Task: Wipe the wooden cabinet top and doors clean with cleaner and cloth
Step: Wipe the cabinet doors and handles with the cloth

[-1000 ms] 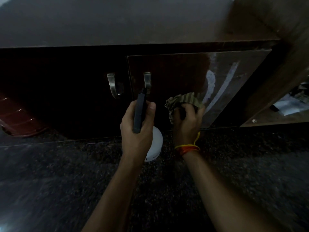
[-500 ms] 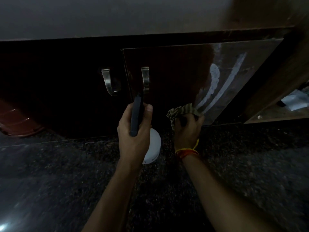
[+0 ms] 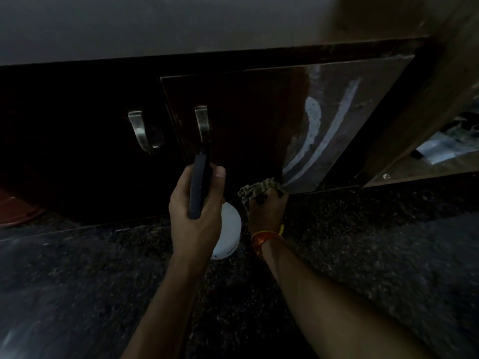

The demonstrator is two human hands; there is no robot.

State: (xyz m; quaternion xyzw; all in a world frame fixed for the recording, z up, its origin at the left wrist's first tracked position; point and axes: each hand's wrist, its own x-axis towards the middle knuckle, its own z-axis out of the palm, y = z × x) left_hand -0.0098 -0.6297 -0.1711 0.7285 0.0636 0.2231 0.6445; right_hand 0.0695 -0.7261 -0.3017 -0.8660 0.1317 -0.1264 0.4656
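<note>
The person's right hand (image 3: 267,206) is bunched tight around a striped cloth (image 3: 259,189). The cloth sits at the bottom edge of the right cabinet door (image 3: 246,120), touching it just where the door meets the dark speckled floor (image 3: 363,242).

The left hand (image 3: 198,203) is wrapped around the dark trigger top of a spray bottle (image 3: 199,187). The round white body of the bottle peeks out under that hand, at about 4 o'clock from it. The nozzle points up at 12 o'clock, toward the shiny handle (image 3: 203,125) on the right door. A second handle (image 3: 141,130) is on the left door (image 3: 77,141), which is very dark and hard to see.

Two long white streaks of cleaner (image 3: 315,141) are on the right door. They run slanted, from low near the cloth up toward 1 o'clock. Their bottom ends are just beside the cloth, at about 2 o'clock from the right hand. The right hand is much nearer to the streaks than the left hand is.

So the next wipe will likely go up and to the right, along the streaks. The cabinet top (image 3: 181,22) is the pale band at 12 o'clock, well apart from both hands.

The door does not look finished, since the white streaks still show.
</note>
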